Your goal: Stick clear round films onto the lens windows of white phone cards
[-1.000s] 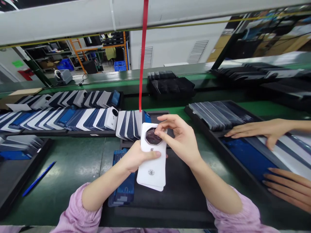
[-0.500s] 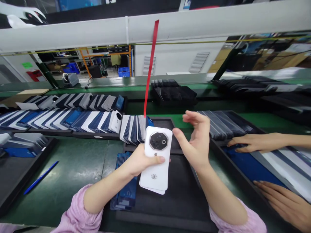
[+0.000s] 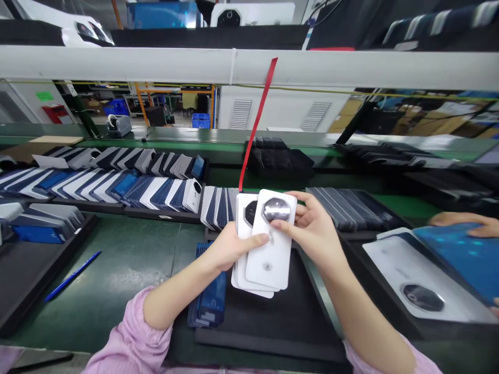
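Swung in from open air half a second earlier, a worker's right hand (image 3: 314, 226) now pinches the upper right edge of the front white panel (image 3: 268, 265), which sits shifted to the right so that the dark window of the panel behind shows beside it. At the far right, a co-worker's hand (image 3: 483, 223) has raised a blue panel (image 3: 452, 249), with a white back panel (image 3: 393, 265) lying bare near it.

Closed around the lower white panels (image 3: 238, 278), the worker's left hand (image 3: 234, 244) lays its thumb across the front one; the fingers beneath are hidden. The fanned white panels are held up over a black tray (image 3: 268, 324), where a stack of blue panels (image 3: 212, 298) lies along the left side. A row of upright panels (image 3: 220, 208) stands just beyond, and a blue pen (image 3: 73, 275) rests on the green surface (image 3: 132, 291).

Handling them well would likely mean gripping by the edges, with the right thumb, now very near the shiny window, kept off it. Light pressure from the left thumb should let the front panel slide without scuffing its neighbor, while a firm hold below keeps the rest from slipping out of the fan.
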A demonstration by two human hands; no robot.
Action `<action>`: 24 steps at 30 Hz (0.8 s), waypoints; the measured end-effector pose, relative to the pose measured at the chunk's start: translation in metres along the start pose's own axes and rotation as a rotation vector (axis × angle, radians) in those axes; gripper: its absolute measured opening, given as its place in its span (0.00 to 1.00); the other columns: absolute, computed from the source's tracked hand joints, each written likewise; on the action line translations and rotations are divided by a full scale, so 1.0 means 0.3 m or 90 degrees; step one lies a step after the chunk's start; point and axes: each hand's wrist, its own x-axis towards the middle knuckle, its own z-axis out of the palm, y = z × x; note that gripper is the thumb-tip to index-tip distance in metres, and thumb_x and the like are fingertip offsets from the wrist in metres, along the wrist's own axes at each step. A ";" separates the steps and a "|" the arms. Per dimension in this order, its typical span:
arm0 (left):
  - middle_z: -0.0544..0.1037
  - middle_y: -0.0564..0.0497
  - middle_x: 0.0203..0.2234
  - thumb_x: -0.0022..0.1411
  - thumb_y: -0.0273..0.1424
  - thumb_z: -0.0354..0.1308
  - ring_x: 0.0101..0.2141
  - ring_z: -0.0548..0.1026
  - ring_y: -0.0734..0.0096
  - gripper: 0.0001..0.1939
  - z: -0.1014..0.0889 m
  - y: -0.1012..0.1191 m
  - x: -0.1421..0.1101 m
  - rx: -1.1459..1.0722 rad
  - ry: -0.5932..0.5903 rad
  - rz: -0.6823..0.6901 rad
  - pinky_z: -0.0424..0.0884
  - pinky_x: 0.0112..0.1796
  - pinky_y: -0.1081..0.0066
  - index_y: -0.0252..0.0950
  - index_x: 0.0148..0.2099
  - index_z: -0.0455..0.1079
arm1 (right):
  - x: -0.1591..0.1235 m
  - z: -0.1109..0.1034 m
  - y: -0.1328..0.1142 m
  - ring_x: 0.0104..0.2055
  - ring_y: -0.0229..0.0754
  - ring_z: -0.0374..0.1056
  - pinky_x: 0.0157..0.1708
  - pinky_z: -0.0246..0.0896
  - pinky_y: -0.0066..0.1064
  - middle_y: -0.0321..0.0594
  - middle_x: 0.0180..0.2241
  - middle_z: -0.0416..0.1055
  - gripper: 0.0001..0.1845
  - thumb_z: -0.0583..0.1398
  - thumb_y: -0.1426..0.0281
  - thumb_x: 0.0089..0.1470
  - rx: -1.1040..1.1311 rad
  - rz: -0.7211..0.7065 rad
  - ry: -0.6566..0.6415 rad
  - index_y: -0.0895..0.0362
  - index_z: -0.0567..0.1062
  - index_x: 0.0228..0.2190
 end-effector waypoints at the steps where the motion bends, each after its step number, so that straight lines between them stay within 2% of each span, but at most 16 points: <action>1: 0.83 0.38 0.42 0.40 0.47 0.79 0.44 0.81 0.52 0.35 -0.004 0.005 -0.002 -0.016 0.004 0.010 0.75 0.47 0.60 0.30 0.45 0.78 | 0.010 -0.003 -0.015 0.33 0.47 0.77 0.29 0.73 0.35 0.40 0.35 0.79 0.39 0.78 0.59 0.36 0.034 0.006 0.017 0.52 0.67 0.46; 3: 0.83 0.38 0.43 0.40 0.48 0.79 0.46 0.81 0.50 0.35 -0.016 0.023 -0.010 -0.046 0.024 0.035 0.75 0.48 0.60 0.30 0.45 0.78 | 0.035 -0.013 -0.035 0.30 0.45 0.76 0.27 0.73 0.34 0.37 0.32 0.78 0.35 0.77 0.58 0.38 0.098 -0.007 0.087 0.52 0.68 0.43; 6: 0.83 0.38 0.45 0.43 0.47 0.78 0.47 0.80 0.48 0.34 -0.040 0.072 -0.032 -0.075 0.039 0.083 0.75 0.49 0.58 0.31 0.47 0.78 | 0.075 -0.031 -0.027 0.32 0.41 0.74 0.32 0.74 0.33 0.37 0.37 0.76 0.30 0.74 0.57 0.42 0.169 -0.086 0.250 0.52 0.67 0.41; 8: 0.83 0.38 0.45 0.44 0.44 0.78 0.48 0.80 0.47 0.33 -0.054 0.107 -0.050 -0.072 0.030 0.102 0.75 0.50 0.58 0.31 0.49 0.78 | 0.087 -0.027 -0.002 0.34 0.39 0.73 0.34 0.73 0.32 0.37 0.41 0.74 0.30 0.72 0.57 0.45 0.167 -0.102 0.287 0.50 0.65 0.44; 12: 0.84 0.39 0.41 0.40 0.43 0.80 0.44 0.82 0.49 0.35 -0.057 0.121 -0.061 -0.040 0.078 0.063 0.77 0.48 0.59 0.30 0.48 0.78 | 0.058 0.046 0.054 0.36 0.41 0.71 0.34 0.71 0.32 0.37 0.39 0.71 0.34 0.71 0.55 0.45 0.138 -0.052 0.194 0.51 0.64 0.48; 14: 0.84 0.39 0.40 0.39 0.44 0.80 0.41 0.82 0.50 0.34 -0.047 0.094 -0.049 -0.019 0.108 0.039 0.78 0.46 0.60 0.30 0.46 0.78 | 0.030 0.094 0.070 0.41 0.44 0.71 0.41 0.71 0.35 0.39 0.41 0.71 0.33 0.70 0.52 0.47 0.130 -0.042 0.155 0.52 0.65 0.49; 17: 0.84 0.39 0.38 0.39 0.44 0.80 0.39 0.83 0.51 0.33 -0.025 0.045 -0.023 0.011 0.144 0.026 0.80 0.42 0.62 0.29 0.45 0.78 | -0.002 0.142 0.076 0.49 0.45 0.69 0.52 0.67 0.38 0.42 0.47 0.70 0.30 0.62 0.49 0.57 0.133 -0.043 0.142 0.52 0.64 0.52; 19: 0.85 0.40 0.38 0.39 0.43 0.80 0.39 0.83 0.51 0.35 -0.009 0.024 -0.008 0.018 0.175 0.014 0.81 0.40 0.64 0.29 0.47 0.78 | -0.014 0.157 0.079 0.46 0.45 0.71 0.50 0.69 0.39 0.41 0.45 0.71 0.30 0.58 0.46 0.60 0.151 -0.033 0.115 0.51 0.60 0.54; 21: 0.85 0.40 0.37 0.39 0.42 0.80 0.39 0.83 0.49 0.37 0.006 0.015 0.000 0.028 0.210 -0.007 0.81 0.39 0.64 0.30 0.50 0.77 | -0.022 0.164 0.085 0.41 0.45 0.72 0.46 0.70 0.39 0.41 0.42 0.71 0.32 0.57 0.43 0.59 0.170 -0.017 0.079 0.51 0.59 0.53; 24: 0.85 0.42 0.37 0.35 0.40 0.81 0.41 0.83 0.45 0.43 0.016 0.006 0.001 0.052 0.236 -0.051 0.82 0.38 0.63 0.32 0.55 0.75 | -0.031 0.172 0.097 0.45 0.46 0.72 0.50 0.69 0.40 0.41 0.44 0.70 0.36 0.58 0.39 0.56 0.184 -0.015 0.052 0.52 0.59 0.51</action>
